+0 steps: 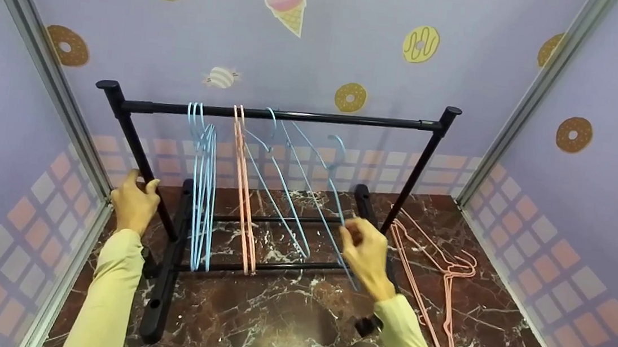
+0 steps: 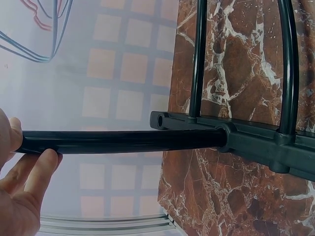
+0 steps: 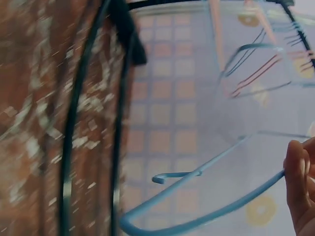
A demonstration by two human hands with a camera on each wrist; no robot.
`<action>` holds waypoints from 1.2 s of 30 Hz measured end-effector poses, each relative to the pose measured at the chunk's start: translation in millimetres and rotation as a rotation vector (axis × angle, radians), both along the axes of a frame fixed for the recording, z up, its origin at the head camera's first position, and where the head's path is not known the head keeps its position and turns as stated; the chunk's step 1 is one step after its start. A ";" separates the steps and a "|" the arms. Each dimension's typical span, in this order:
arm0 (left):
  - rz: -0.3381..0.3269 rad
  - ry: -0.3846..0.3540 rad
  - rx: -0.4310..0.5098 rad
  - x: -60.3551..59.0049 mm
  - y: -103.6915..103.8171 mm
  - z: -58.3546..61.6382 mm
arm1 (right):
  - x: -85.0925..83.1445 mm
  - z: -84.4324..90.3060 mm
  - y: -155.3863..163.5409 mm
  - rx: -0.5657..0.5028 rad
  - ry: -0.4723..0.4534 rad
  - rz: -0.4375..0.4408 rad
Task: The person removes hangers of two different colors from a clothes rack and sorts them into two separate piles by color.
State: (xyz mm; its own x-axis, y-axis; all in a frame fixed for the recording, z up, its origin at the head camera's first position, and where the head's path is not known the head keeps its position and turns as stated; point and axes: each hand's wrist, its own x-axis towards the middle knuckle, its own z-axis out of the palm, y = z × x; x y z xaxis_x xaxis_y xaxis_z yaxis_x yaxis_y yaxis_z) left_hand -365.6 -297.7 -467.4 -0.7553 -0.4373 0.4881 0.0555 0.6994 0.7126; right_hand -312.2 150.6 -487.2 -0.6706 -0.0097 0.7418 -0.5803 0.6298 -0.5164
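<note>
Motion-blurred blue hanger [image 3: 206, 216] past fingers [image 3: 298, 182]

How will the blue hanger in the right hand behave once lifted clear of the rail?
The blue hanger looks like thin coated wire, so probably light and slightly springy. Pinched low by the right hand, it may swing. Its hook could snag neighbouring hangers or the rail.

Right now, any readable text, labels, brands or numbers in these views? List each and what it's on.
None: no words, labels, brands or numbers can be read in any view.
The walls carry only pictures: donuts, an ice cream cone, candies.
The black rack, blue hangers and pink hangers show no markings.
The right wrist view is too blurred to show fine print.
</note>
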 end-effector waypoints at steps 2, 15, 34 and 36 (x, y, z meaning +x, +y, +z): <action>0.004 0.002 0.004 0.2 0.2 -0.4 | 3.5 -15.2 13.4 0.045 0.034 -0.039; -0.005 -0.059 0.037 4.0 -0.5 2.2 | 23.8 -78.5 71.3 0.244 0.096 -0.156; 0.009 -0.003 0.029 0.6 2.2 -0.9 | 47.2 -112.8 71.9 0.452 -0.237 0.098; 0.008 -0.001 0.020 1.2 2.5 -0.8 | 51.1 -118.9 70.7 0.478 -0.276 0.124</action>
State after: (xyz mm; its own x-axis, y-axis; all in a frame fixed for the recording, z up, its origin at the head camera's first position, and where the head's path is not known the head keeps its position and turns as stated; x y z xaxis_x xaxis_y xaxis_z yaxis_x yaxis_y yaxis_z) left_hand -364.4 -295.2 -468.1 -0.7524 -0.4530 0.4782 0.0488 0.6857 0.7263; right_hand -261.1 221.3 -606.1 -0.8116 -0.3923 0.4328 -0.5484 0.7669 -0.3334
